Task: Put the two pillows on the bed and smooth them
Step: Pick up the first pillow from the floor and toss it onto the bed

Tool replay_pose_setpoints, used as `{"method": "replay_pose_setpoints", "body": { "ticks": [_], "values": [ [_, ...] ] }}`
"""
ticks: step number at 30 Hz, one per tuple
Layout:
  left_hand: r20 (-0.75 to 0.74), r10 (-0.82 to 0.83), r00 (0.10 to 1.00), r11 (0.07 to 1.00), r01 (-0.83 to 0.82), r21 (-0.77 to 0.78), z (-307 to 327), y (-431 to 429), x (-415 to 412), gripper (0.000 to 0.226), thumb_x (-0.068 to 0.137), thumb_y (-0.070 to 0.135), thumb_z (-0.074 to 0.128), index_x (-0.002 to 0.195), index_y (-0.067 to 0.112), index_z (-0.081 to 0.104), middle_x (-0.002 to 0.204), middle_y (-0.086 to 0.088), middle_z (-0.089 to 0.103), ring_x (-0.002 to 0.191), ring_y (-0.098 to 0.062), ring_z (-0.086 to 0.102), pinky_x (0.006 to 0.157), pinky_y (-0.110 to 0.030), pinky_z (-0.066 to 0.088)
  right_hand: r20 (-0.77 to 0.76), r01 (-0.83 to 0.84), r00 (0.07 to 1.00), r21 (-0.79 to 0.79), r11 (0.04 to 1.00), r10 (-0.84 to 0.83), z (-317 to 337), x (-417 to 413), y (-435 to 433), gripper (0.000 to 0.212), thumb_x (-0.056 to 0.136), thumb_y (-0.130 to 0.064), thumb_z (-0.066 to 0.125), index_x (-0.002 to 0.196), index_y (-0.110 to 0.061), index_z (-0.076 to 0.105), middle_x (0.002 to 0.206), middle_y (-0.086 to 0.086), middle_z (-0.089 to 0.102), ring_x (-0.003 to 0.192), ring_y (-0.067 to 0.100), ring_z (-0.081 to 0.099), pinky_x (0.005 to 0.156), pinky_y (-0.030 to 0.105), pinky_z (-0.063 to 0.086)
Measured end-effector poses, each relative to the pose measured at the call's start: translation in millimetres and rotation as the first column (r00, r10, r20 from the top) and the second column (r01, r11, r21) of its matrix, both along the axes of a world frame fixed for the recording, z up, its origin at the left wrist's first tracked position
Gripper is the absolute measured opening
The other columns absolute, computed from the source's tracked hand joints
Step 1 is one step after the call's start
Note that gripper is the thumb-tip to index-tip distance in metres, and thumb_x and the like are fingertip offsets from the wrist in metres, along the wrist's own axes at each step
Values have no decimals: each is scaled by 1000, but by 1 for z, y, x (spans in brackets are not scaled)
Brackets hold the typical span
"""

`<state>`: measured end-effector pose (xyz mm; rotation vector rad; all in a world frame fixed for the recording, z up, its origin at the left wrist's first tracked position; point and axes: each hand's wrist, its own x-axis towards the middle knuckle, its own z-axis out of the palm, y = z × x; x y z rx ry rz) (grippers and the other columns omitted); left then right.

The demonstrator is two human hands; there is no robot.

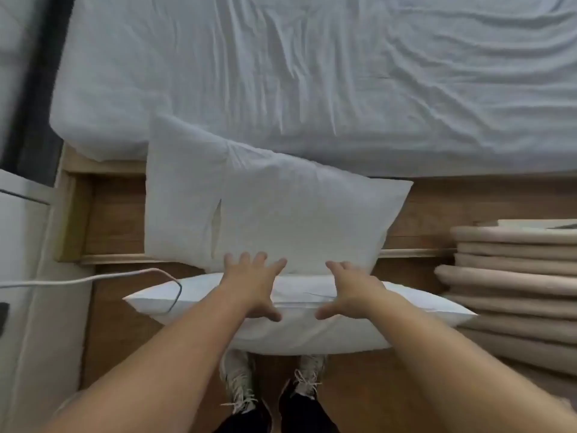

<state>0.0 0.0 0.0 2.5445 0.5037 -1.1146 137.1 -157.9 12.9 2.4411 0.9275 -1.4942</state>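
Note:
Two white pillows lie off the bed. The far pillow [265, 207] leans tilted against the bed's near side, its top corner overlapping the mattress edge. The near pillow [299, 329] lies flat on the wooden floor in front of my feet. My left hand [253, 282] and my right hand [349, 289] hover side by side with fingers spread, over the seam where the two pillows meet; neither holds anything. The bed [312, 73] with its wrinkled white sheet fills the top of the view.
A stack of beige folded cushions [512, 285] stands at the right. A white cable [93, 278] runs from the left onto the near pillow. White furniture [22, 245] sits at the left. The wooden bed frame [106, 214] shows beside the far pillow.

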Motion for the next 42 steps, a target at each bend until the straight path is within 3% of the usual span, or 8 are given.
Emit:
{"method": "replay_pose_setpoints", "body": {
  "ticks": [5,10,13,20,26,32,36,42],
  "values": [
    [-207,-121,971,992,113,-51,-114,-18,-8,140,52,68,79,153,31,-10,158,-11,19,138,-40,28,110,-68,16,-32,-322,947,-135,937,321,-121,-4,-14,125,49,-64,82,149,-25,17,154,3,29,141,30,26,115,60,12],
    [90,-200,976,980,198,33,-162,-34,-32,48,71,42,79,111,23,61,97,-5,69,83,-24,67,66,-30,47,62,-322,945,-6,947,322,-174,-32,-30,50,75,-41,71,115,-20,49,118,6,62,104,28,58,77,37,40],
    [-16,-144,989,989,143,-22,-138,-28,-29,28,89,26,60,115,18,57,112,-7,67,101,-30,63,69,-33,35,61,-238,970,38,971,236,-150,-29,-28,32,81,-33,66,108,-20,55,109,4,66,98,26,62,70,33,40],
    [94,-67,993,998,68,-8,28,41,46,27,83,32,63,109,26,61,111,-3,68,102,-29,64,72,-33,40,25,-187,982,74,980,186,28,54,31,32,72,-40,72,98,-26,58,101,0,66,95,25,60,61,32,35],
    [338,-48,940,974,-30,223,275,130,149,21,85,38,61,104,28,60,109,-1,69,101,-26,65,68,-30,36,362,-298,911,247,922,198,271,165,127,35,72,-44,71,102,-28,60,105,4,68,100,29,62,71,33,42],
    [826,-258,501,744,-443,501,414,218,229,43,80,13,46,119,14,65,105,-13,72,95,-35,67,82,-50,52,871,-538,465,422,729,-161,425,248,220,47,75,-27,71,119,-20,54,113,9,60,107,34,56,79,43,44],
    [759,-184,625,691,-467,552,417,254,243,64,88,27,58,146,16,36,147,-10,46,135,-31,42,109,-54,27,865,-533,486,405,743,-122,425,254,254,76,75,-48,72,139,-27,37,138,7,42,123,32,43,96,47,35],
    [501,34,865,829,-305,470,311,273,204,56,94,30,46,146,19,31,150,-6,39,135,-28,37,112,-48,24,694,-380,709,226,897,125,303,227,235,71,78,-51,68,138,-25,39,136,7,45,122,30,46,96,45,40]
  ]
}}
